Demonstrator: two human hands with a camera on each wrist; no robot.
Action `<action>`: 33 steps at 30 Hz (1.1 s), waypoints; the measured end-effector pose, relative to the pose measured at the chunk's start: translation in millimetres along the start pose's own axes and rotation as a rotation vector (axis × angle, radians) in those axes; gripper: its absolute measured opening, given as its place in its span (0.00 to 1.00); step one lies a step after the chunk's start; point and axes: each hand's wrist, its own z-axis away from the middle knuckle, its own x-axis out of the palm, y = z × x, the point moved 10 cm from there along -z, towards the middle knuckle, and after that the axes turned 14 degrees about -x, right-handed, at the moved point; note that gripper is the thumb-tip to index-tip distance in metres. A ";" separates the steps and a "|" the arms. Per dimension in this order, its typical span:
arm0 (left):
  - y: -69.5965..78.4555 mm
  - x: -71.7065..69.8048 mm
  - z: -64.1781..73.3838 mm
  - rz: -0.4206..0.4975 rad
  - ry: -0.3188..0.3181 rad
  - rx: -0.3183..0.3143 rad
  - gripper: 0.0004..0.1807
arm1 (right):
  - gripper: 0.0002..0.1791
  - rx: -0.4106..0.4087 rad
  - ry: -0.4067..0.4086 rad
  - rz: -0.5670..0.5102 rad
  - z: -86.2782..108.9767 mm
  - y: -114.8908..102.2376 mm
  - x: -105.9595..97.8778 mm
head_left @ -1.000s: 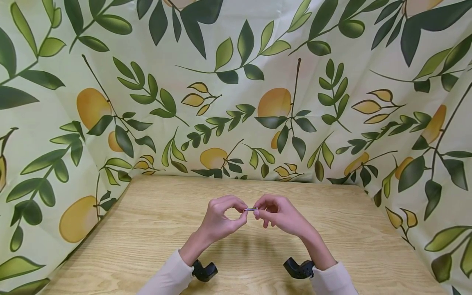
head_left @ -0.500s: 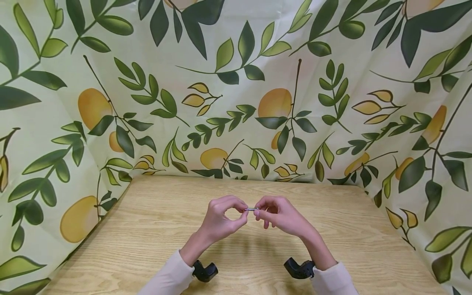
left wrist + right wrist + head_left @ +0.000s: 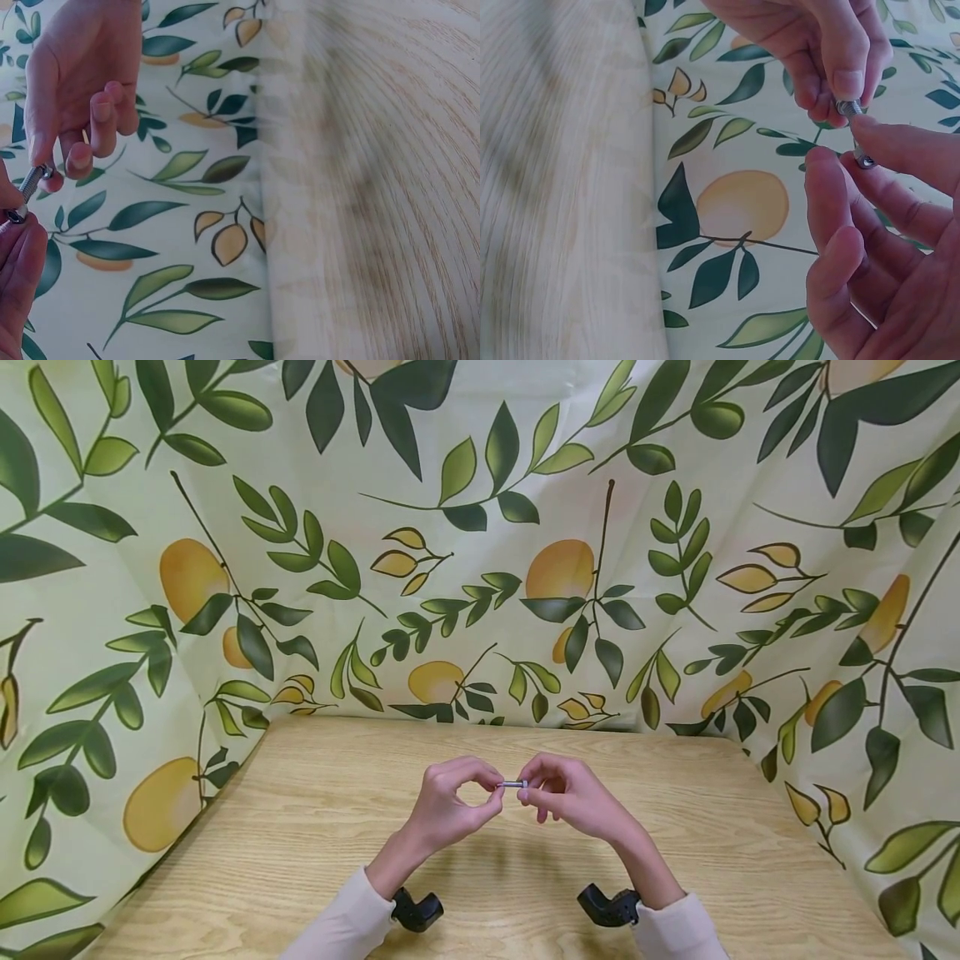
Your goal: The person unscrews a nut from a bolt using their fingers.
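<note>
A small silver bolt (image 3: 513, 784) is held level between both hands above the table. My left hand (image 3: 452, 802) pinches the nut (image 3: 16, 217) at the bolt's threaded end between thumb and fingers. At the other end, my right hand (image 3: 572, 793) has its thumb and index finger at the bolt head (image 3: 865, 161). In the left wrist view the threaded shank (image 3: 31, 183) shows between the two hands. The right hand's other fingers are loosely bent. Fingertips cover part of the nut.
The hands are above a light wood-grain table (image 3: 315, 793). A white cloth (image 3: 480, 560) printed with leaves and orange fruit rises behind it and at both sides. Black wrist devices, one on the left (image 3: 417, 911) and one on the right (image 3: 607, 906), sit at the cuffs.
My right thumb and index finger have shifted slightly about the bolt head, which shows more plainly now. The left hand has stayed nearly still.
</note>
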 end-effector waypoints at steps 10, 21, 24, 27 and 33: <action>-16.0 -5.5 1.3 -0.009 0.009 -0.076 0.01 | 0.10 -0.001 0.017 0.021 0.1 4.0 -3.5; -57.8 -2.4 1.3 0.025 -0.037 -0.399 0.05 | 0.10 0.036 0.100 0.054 0.2 9.9 -14.3; -76.3 1.9 6.4 0.049 -0.062 -0.520 0.05 | 0.09 0.036 0.092 0.057 -1.0 11.3 -13.6; -97.1 7.0 10.7 0.030 -0.112 -0.625 0.04 | 0.08 0.030 0.091 0.072 -0.5 12.7 -14.3; -141.0 14.0 13.7 -0.130 -0.260 -0.737 0.03 | 0.08 0.027 0.116 0.089 1.2 17.2 -17.8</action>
